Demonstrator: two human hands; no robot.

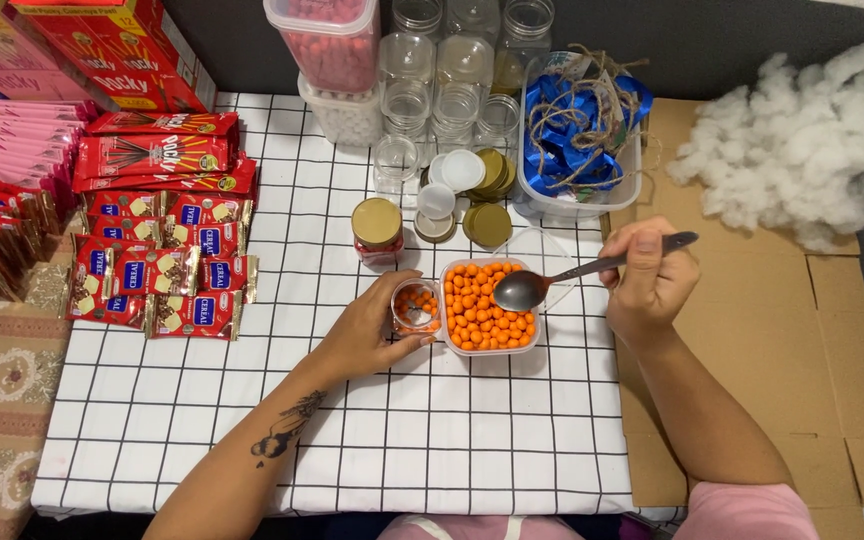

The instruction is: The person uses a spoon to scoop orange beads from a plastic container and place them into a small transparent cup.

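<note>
I see a white grid-patterned cloth (352, 440) over the table, cardboard (742, 330) to the right. My left hand (367, 335) wraps a small jar (416, 306) beside the tub of orange candies (487, 305). My right hand (647, 280) pinches a spoon (552, 280) over the tub. Empty jars (452, 90), gold lids (489, 222) and snack packets (162, 280) crowd behind.

Left hand (367, 335) holding small jar (416, 306), right hand (649, 280) holding spoon (572, 273) over tub of orange candies (487, 305)

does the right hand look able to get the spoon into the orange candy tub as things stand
Probably yes: the right hand holds the spoon with its bowl already over the open candy tub; no lid or other thing blocks it.
</note>
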